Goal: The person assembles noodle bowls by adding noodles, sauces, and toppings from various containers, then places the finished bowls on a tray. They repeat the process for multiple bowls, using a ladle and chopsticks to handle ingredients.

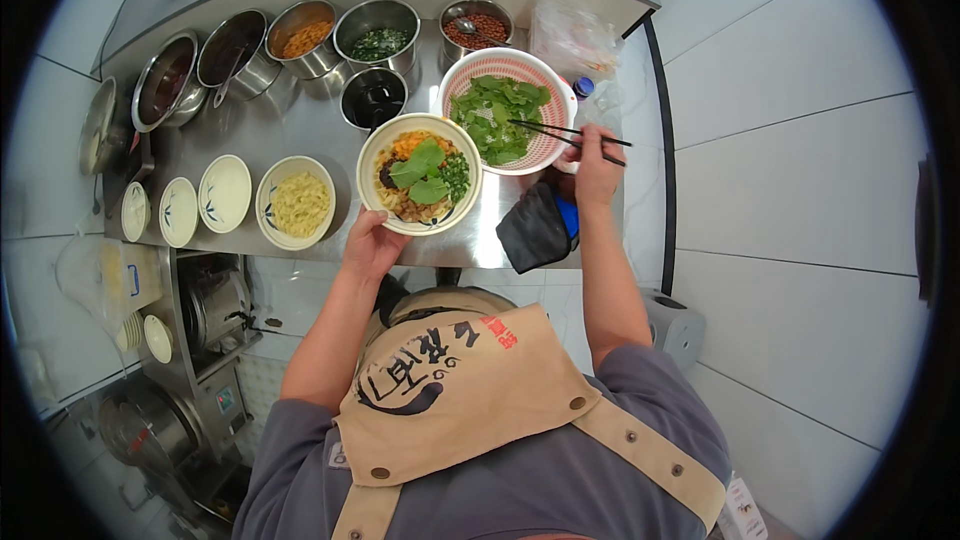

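Note:
My left hand (373,241) grips the near rim of a cream bowl (365,184), thumb on top, holding it over the steel counter. Noodles, orange bits, chopped green onion, dark sauce, browned minced topping and green leaves (420,165) fill that bowl. Black chopsticks (574,133) are in my right hand (598,165); their tips touch leafy greens (499,116) inside a white and red colander (561,94). The colander stands just right of the bowl. Left of my left hand, a second bowl (300,238) contains plain noodles (300,199).
Steel pots of toppings line the back, including chopped greens (379,43), orange bits (306,39) and peanuts (480,28) with a spoon. A dark sauce pot (373,99) sits behind the held bowl. Bowls (225,193) stand at left. A dark cloth (534,229) lies near the front edge.

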Tool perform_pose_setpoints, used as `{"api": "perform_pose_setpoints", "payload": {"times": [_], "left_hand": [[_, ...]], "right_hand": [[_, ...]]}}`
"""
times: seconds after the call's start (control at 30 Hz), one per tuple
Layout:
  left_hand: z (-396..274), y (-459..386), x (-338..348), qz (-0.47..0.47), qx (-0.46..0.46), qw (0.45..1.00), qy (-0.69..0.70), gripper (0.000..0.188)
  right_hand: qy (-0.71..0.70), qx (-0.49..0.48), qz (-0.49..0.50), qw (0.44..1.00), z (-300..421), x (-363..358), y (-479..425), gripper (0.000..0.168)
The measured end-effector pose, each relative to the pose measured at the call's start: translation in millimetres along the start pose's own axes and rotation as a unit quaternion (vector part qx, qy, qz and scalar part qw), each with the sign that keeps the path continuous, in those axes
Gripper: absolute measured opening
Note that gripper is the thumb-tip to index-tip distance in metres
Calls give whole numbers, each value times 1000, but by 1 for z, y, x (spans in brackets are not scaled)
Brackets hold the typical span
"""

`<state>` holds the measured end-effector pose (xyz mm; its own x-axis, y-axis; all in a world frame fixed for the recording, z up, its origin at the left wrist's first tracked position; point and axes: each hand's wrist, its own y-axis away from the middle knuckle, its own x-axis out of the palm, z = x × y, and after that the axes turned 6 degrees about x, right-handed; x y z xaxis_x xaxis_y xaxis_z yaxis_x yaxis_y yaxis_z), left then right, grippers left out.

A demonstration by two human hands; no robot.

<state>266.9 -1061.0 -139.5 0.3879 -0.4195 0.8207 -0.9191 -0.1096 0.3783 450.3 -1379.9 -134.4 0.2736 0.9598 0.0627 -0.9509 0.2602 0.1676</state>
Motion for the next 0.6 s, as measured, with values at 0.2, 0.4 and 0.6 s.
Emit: {"api": "perform_pose_setpoints", "payload": {"times": [0.2,0.4,0.6], "left_hand": [[-19,4,-10,20,-7,1000,9,74],[-35,2,-6,54,-9,998,19,73],[-36,2,-1,63,-18,998,16,75]], "right_hand": [[-103,-59,28,992,81,7,59,24],[-97,62,116,987,89,55,105,23],[-64,2,169,984,84,71,125,18]]}}
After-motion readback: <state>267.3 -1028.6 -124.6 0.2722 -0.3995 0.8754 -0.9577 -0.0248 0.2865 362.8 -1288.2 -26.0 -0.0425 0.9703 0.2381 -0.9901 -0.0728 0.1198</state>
